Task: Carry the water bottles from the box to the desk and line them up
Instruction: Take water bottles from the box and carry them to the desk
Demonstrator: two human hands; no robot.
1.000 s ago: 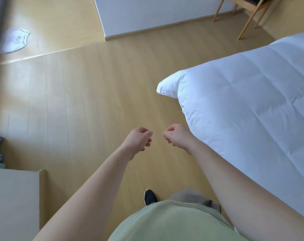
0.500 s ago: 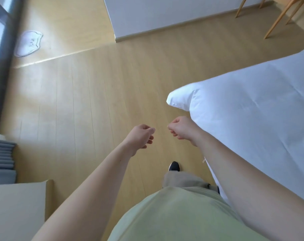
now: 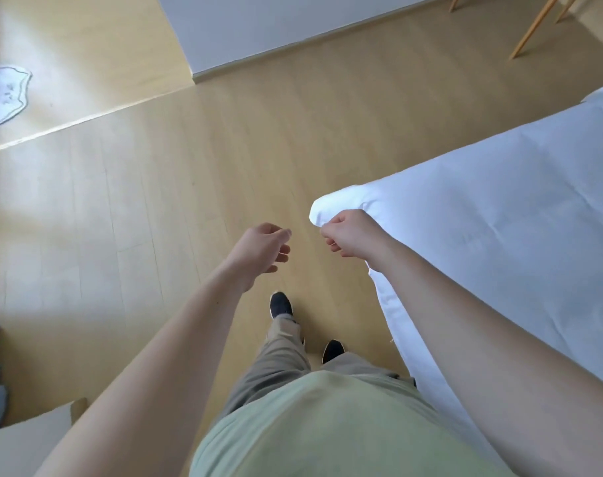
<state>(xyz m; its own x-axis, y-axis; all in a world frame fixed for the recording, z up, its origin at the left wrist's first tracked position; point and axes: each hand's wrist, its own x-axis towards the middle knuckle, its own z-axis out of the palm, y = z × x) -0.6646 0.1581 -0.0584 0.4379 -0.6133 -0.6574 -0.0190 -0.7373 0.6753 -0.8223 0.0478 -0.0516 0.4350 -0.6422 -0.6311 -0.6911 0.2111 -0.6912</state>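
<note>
We judge this to be the walk between box and desk, with nothing in hand. Our left hand [image 3: 262,254] hangs at the centre of the frame, fingers loosely curled and holding nothing; our right hand [image 3: 350,237] beside it is curled tighter, also empty, just in front of the white bed [image 3: 499,235] corner. No water bottles, box or desk show anywhere, so we cannot place them relative to either hand. Bare wooden floor [image 3: 155,201] fills the left and upper frame. Next we need to bring the box into sight, then reach down for a bottle
</note>
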